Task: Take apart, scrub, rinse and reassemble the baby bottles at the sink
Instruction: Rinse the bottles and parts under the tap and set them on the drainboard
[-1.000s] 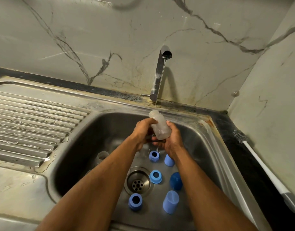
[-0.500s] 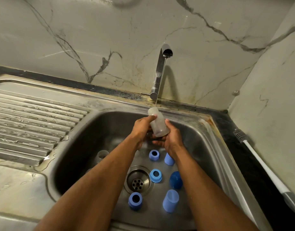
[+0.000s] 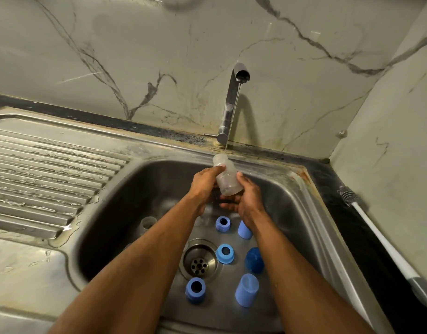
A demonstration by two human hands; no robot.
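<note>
dim, warm light | sharp focus — wide-angle bending at edges

I see a steel sink [image 3: 301,213] holding blue rings [image 3: 225,253] and caps [image 3: 247,290]. A brush [image 3: 386,244] lies on the dark tabletop [image 3: 366,239].

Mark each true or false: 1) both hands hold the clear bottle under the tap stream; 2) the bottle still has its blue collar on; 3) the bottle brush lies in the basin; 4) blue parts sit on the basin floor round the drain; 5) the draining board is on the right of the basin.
1) True: left hand and right hand both grip the clear bottle, its mouth under the thin stream from the tap.
2) False: its neck is bare; blue collars lie in the sink.
3) False: the bottle brush lies on the counter, right of the basin.
4) True: collars and blue caps sit round the drain.
5) False: the draining board is on the left.
</note>
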